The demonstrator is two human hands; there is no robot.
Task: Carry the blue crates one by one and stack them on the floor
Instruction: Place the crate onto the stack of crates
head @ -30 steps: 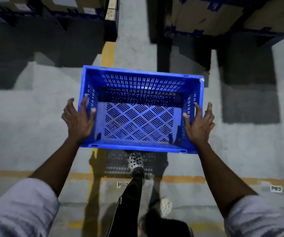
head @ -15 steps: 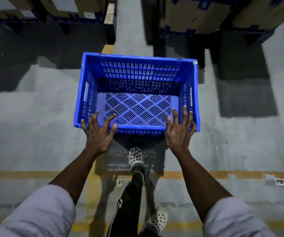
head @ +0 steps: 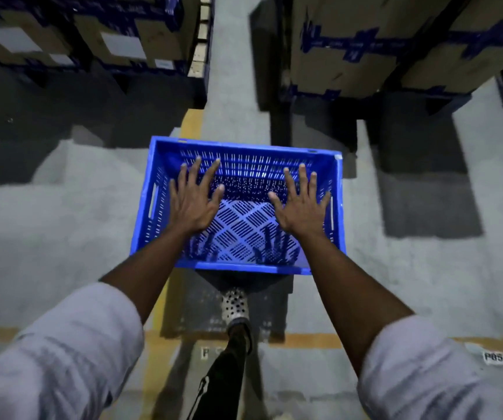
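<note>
Floor (head: 395, 268) of grey concrete is seen beneath the blue crate (head: 244, 269), which sits over a yellow line (head: 191, 124), probably set down. The left hand (head: 192, 204) and right hand (head: 300, 207) are held flat above its open top, fingers spread wide, nothing gripped.

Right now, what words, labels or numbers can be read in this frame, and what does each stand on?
"P05": white floor label, lower right.
"P", rest hidden behind the leg: second floor label.
White box labels, upper left: too blurred to read.
Print on blue tape round the boxes: too blurred.
Blue crate: no text seen.
</note>
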